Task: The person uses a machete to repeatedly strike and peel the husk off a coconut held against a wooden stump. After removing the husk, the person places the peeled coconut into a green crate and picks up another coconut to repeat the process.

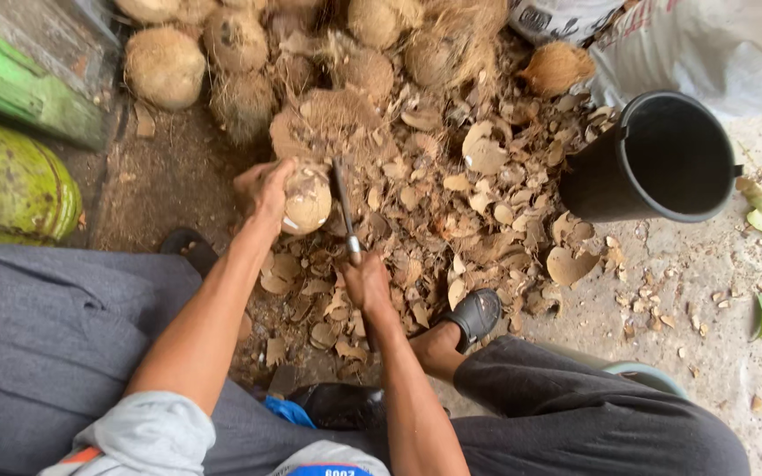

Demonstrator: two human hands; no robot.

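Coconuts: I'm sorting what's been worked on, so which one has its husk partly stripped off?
The coconut held by the left hand, beside the blade; pale bare shell shows, while the piled ones behind remain brown and hairy.

Soft even daylight, faint shadows, sharp

dirt ground [160, 176], husk scraps [451, 220], black bucket [663, 159]

Grey trousers [37, 335], black sandal [476, 314], grey sleeves [147, 434]
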